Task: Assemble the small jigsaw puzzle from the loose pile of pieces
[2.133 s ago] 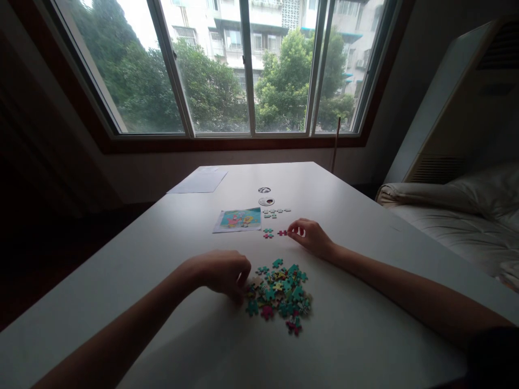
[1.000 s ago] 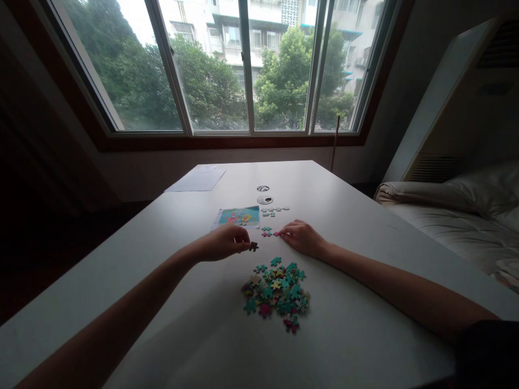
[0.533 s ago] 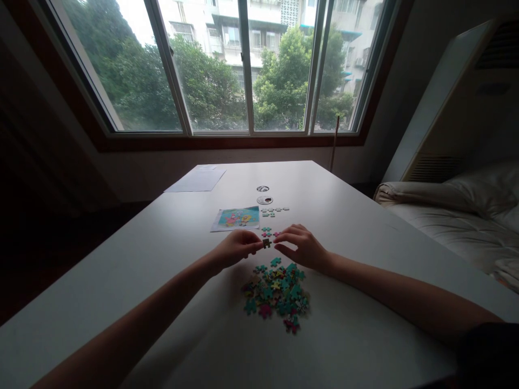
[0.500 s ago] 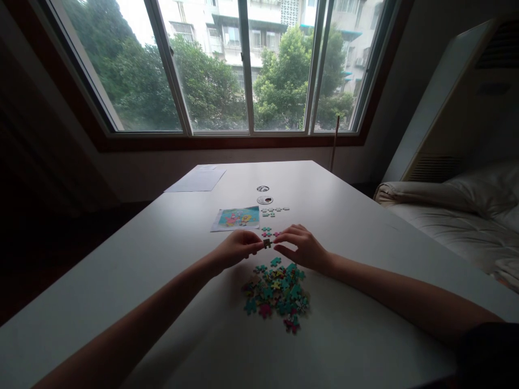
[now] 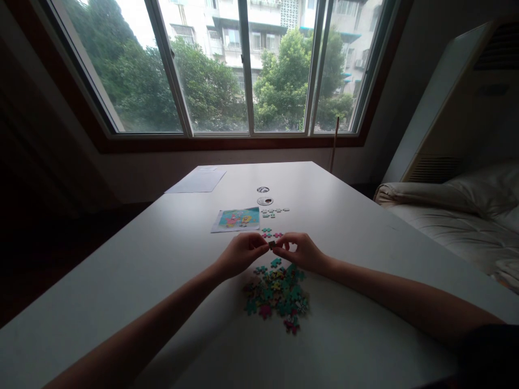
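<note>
Between my two hands is a small dark puzzle piece [image 5: 272, 246], held above the white table [image 5: 348, 324]. My left hand [image 5: 245, 251] pinches its left side between thumb and fingers. On the right side, the thumb and fingertips of my right hand [image 5: 302, 251] close on the same piece. A loose heap of puzzle pieces [image 5: 278, 292], mostly teal with some pink and yellow, lies nearer to me, below the hands. Just beyond my fingers, a few pink and teal pieces [image 5: 266, 233] lie on the tabletop, partly hidden by the right hand.
A colourful cartoon picture sheet [image 5: 239, 219] lies left of two short rows of pale pieces [image 5: 275, 210]. Two round discs [image 5: 265, 201] lie farther back. Papers [image 5: 197, 180] rest at the far left corner. A pale sofa [image 5: 446, 216] stands at the right, and a window is ahead.
My right hand has closed its fingers onto the puzzle piece. My left hand has shifted slightly right with the piece, which has turned in the fingers.
</note>
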The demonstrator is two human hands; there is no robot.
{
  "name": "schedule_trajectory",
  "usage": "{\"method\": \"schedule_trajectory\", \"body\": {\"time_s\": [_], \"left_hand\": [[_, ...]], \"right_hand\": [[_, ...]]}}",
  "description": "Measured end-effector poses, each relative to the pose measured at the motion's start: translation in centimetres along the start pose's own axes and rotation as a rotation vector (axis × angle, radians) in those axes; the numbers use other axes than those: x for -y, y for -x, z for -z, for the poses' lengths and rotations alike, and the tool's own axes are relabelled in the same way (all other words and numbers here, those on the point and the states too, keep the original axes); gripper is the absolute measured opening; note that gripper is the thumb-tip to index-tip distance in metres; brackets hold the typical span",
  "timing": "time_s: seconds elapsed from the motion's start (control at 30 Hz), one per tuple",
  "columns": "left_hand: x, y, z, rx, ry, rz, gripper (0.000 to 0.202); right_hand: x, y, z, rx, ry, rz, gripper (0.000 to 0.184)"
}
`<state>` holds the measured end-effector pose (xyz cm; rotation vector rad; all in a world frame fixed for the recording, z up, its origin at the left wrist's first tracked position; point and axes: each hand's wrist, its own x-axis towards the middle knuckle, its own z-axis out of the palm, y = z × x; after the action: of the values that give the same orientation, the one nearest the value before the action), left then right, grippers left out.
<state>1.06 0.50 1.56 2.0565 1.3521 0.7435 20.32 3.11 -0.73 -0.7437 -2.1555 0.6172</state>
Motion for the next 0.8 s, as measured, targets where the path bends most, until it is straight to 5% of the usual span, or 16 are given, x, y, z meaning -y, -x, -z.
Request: {"method": "schedule_trajectory", "body": {"time_s": [0.5, 0.63, 0.8], "left_hand": [[-1.2, 0.5, -0.3, 0.094, 0.009, -0.016, 0.029], [-1.0, 0.3, -0.6, 0.084, 0.167, 0.020, 0.025], [-0.9, -0.1, -0.5, 0.024, 0.474, 0.225, 0.025]], "right_hand": [[-0.2, 0.1, 0.3, 0.043, -0.061, -0.004, 0.023], [-0.2, 0.1, 0.3, -0.056, -0.047, -0.009, 0.021], [-0.3, 0.2, 0.3, -0.162, 0.018, 0.050, 0.018]]}}
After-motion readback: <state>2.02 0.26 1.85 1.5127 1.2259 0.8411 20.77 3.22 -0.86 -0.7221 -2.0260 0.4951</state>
